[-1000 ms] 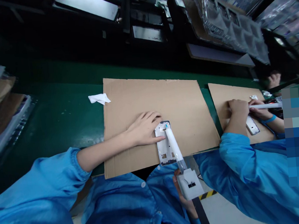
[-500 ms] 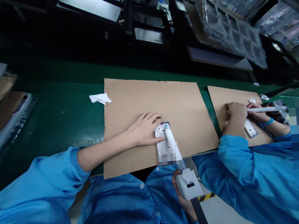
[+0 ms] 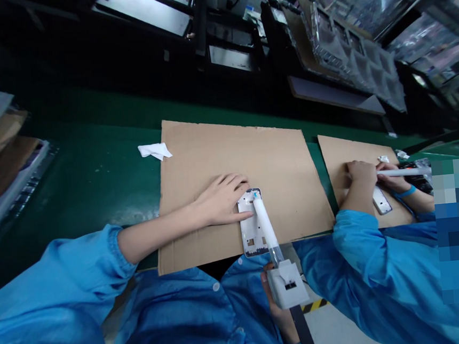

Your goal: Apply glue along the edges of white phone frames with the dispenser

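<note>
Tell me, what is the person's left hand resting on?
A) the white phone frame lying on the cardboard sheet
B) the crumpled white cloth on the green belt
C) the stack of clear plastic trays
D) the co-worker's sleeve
A: the left hand lies flat on the cardboard sheet with its fingers on the top edge of the white phone frame, while the right hand holds the dispenser tool over it.

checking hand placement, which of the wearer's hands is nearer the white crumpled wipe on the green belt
Left. The left hand rests on the cardboard sheet below the wipe; the right hand grips the dispenser tool off the belt's near edge.
</note>
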`<state>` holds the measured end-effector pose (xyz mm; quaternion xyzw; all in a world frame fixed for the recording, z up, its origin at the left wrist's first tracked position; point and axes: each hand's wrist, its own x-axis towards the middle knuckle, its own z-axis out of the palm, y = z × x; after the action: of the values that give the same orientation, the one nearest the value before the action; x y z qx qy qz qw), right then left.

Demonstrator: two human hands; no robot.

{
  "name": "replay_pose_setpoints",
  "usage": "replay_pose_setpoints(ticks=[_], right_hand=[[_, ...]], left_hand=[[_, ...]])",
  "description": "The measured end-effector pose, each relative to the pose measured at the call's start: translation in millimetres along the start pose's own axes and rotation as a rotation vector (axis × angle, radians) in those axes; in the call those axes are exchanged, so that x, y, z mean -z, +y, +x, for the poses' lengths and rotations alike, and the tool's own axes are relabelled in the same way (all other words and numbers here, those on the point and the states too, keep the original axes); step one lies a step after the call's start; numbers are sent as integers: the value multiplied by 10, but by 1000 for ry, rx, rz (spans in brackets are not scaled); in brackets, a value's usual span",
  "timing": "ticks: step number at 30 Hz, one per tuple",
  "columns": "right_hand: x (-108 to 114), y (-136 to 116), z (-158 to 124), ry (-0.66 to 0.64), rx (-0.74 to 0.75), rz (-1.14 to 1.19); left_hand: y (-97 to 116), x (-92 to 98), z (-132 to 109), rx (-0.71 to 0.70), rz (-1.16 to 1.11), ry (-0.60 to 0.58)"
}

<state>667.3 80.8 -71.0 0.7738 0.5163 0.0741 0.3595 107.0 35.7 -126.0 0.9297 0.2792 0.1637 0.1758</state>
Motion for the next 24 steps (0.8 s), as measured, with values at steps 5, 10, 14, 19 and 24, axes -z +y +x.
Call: replay_pose_setpoints(ticks=[5,10,14,19,24], right_hand=[[15,-64,-15,-8,-27,-14],[21,-62,-30,-8,-36,-6],[14,-70,-18,0,-27,-3],[-18,-98,13,16,-37,-11],[-68,-94,51,32,-44,-26]], left_hand=[[2,-4,-5,-1,-8,12],[-2,-1,-8,-8,10,13],[15,0,-8,4,18,17],[25,-9,-12,12,35,12],[18,-30,-13,12,23,27]])
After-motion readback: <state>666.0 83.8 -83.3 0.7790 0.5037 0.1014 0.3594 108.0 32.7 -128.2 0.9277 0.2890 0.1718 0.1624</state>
